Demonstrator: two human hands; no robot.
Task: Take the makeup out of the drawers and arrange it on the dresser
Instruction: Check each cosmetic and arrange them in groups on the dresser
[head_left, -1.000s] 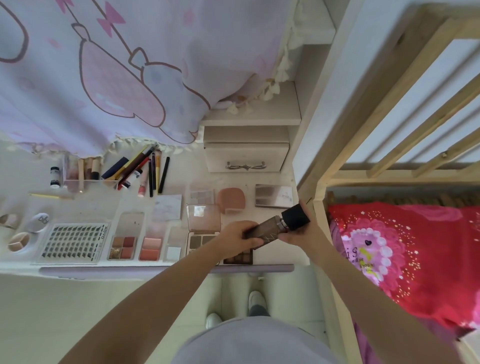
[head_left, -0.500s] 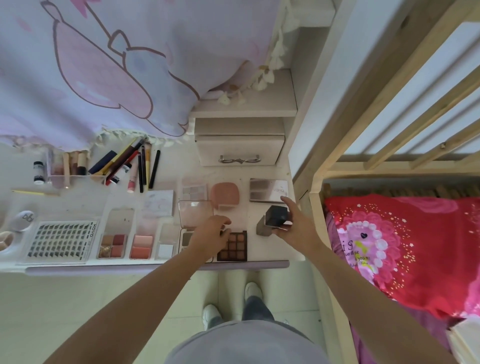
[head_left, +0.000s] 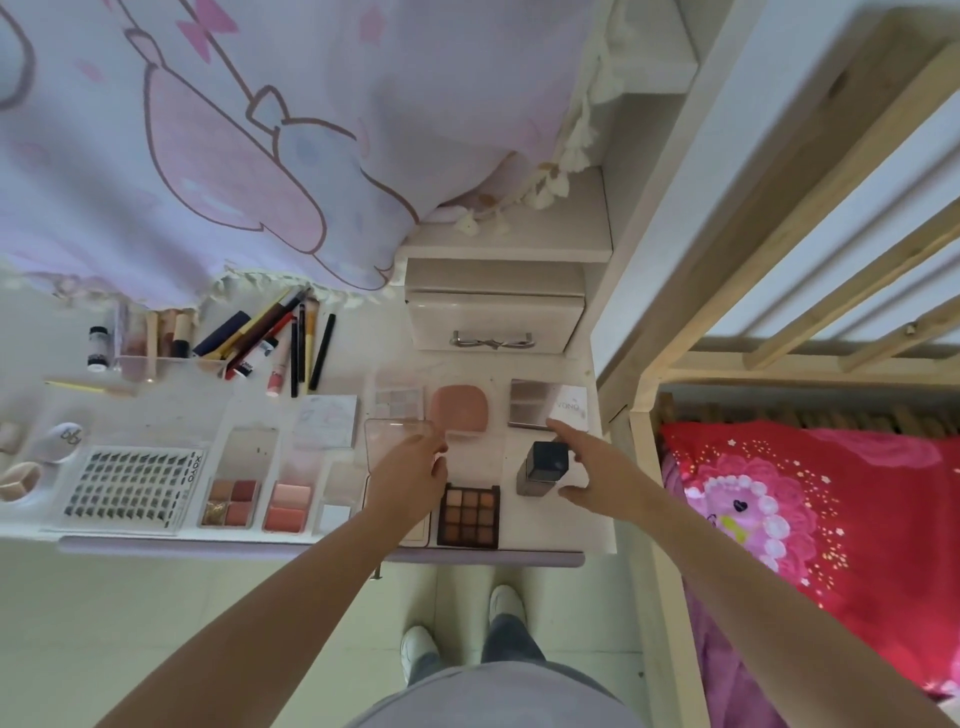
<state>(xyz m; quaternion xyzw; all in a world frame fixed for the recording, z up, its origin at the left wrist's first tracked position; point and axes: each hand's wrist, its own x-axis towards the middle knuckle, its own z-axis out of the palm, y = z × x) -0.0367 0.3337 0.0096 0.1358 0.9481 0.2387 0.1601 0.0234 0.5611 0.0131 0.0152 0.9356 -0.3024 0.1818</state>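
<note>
This is a bedroom in a home. A wooden bunk bed (head_left: 810, 291) with a red flowery blanket (head_left: 831, 519) stands beside a small white table (head_left: 550, 525) covered in makeup. A pink cartoon curtain (head_left: 208, 145) hangs behind it.

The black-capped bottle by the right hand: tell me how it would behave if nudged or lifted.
The black-capped bottle stands upright on a small base, taller than wide, so a sideways nudge could probably tip it. Its squarish body suggests it would not roll far. It looks rigid, perhaps glass, so likely heavy for its size and breakable near the dresser edge.
</note>
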